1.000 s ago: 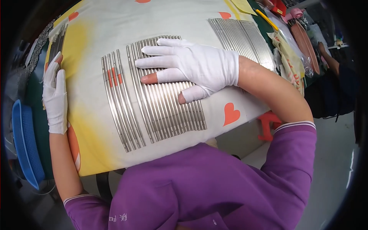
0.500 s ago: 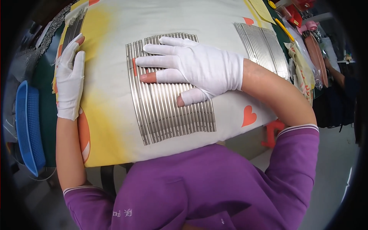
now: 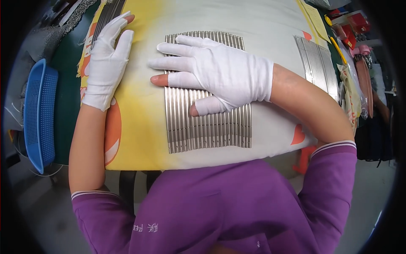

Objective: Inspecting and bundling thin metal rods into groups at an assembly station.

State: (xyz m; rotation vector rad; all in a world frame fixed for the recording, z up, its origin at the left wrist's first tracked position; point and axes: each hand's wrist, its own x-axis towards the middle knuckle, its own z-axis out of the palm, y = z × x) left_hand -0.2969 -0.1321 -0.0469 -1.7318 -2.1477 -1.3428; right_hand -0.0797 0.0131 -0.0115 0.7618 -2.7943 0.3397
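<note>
In a white glove with bare thumb and fingertip, my right hand [image 3: 224, 76] lies flat, fingers spread, across a row of shiny metal rods [image 3: 209, 133]. The rods lie side by side, pointing away from me; the hand hides their middle part. My left hand [image 3: 108, 65], gloved the same way, rests at the cloth's left side with thumb and fingers apart. Just beyond its fingers lies a bunch of darker thin rods [image 3: 105, 19], partly covered by that hand. I see nothing held in either hand.
A white and yellow patterned cloth [image 3: 137, 139] covers the table. Another row of thin metal rods [image 3: 316, 63] lies at its right. A blue mesh basket [image 3: 40, 122] stands left. Beyond the right edge are a yellow tool [image 3: 338, 50], a red box [image 3: 359, 22] and plastic bags.
The view has shifted. The rods under my right hand, earlier gapped and slanted at the left, now lie in a closer, straighter row. My left hand remains by the darker rods.
</note>
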